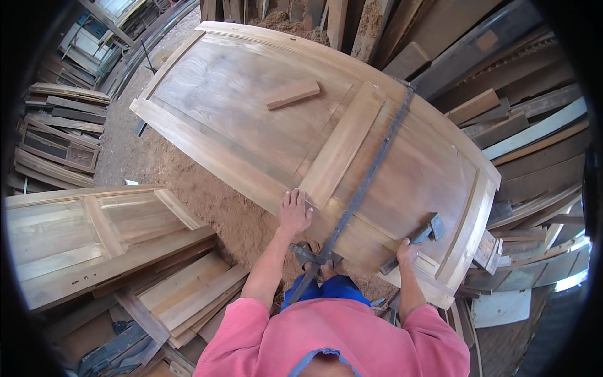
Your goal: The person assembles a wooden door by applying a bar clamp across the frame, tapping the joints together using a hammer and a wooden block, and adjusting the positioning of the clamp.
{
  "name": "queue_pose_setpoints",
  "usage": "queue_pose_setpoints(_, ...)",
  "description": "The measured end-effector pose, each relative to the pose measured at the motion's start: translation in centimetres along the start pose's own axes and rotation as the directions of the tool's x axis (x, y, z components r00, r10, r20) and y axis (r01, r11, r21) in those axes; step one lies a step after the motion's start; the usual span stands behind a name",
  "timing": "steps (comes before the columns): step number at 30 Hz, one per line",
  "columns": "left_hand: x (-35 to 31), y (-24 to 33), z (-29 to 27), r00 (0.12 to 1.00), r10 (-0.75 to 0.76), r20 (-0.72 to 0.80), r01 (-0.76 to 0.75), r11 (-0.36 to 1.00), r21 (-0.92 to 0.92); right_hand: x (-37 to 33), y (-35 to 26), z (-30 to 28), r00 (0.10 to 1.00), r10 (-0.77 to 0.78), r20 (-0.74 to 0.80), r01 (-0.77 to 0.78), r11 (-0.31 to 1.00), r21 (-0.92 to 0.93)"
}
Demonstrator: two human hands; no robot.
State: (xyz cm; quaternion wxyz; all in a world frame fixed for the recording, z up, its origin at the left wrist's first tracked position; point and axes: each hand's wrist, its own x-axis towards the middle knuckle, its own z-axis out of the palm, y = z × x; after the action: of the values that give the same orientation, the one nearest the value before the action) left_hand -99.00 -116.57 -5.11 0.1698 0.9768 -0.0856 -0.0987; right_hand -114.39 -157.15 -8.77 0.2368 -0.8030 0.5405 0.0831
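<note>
A large wooden panelled door [232,75] lies flat before me, slanting from far left to near right. My left hand [295,213] rests with its fingers stretched out on the door's near edge, by the end of a pale cross rail [345,147]. My right hand [407,251] is closed round the handle of a hammer [435,227], whose dark head is over the door's right-hand panel. Between my hands, a long dark metal bar clamp [375,164] spans the door's width. On the far-left panel lies a short wooden block [293,95].
At the left, another panelled door [113,264] lies on stacked boards [195,289]. Timber offcuts [477,107] crowd the far right side. More frames and planks [63,135] are piled at the far left, beyond the bare dirt floor [188,188].
</note>
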Motion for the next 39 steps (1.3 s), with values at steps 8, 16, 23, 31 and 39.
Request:
queue_pose_setpoints(8, 0.4, 0.7, -0.8, 0.999, 0.016, 0.036, -0.017, 0.999, 0.038, -1.7, -1.6, -1.5, 0.999, 0.033, 0.029, -0.035, 0.996, 0.085)
queue_pose_setpoints(16, 0.2, -0.2, 0.7, 0.998, 0.045, 0.043, -0.046, 0.998, 0.033, -0.4, -0.1, -0.1, 0.992, -0.06, -0.116, 0.076, 0.987, 0.142)
queue_pose_setpoints(23, -0.2, -1.9, 0.6, 0.989, 0.144, -0.031, -0.144, 0.989, -0.02, -1.9, -1.8, 0.1, 0.992, 0.087, -0.093, -0.087, 0.996, -0.001)
queue_pose_setpoints(31, -1.0, -5.4, 0.0, 0.966, 0.259, -0.023, -0.26, 0.96, -0.108, -0.7, -0.7, 2.7, 0.993, -0.01, -0.12, -0.002, 0.995, -0.102)
queue_pose_setpoints(39, 0.3, -8.8, -2.9, 0.863, 0.484, 0.145, -0.484, 0.874, -0.034, -4.1, -4.5, 2.0, 0.977, -0.209, 0.051, 0.214, 0.968, -0.132)
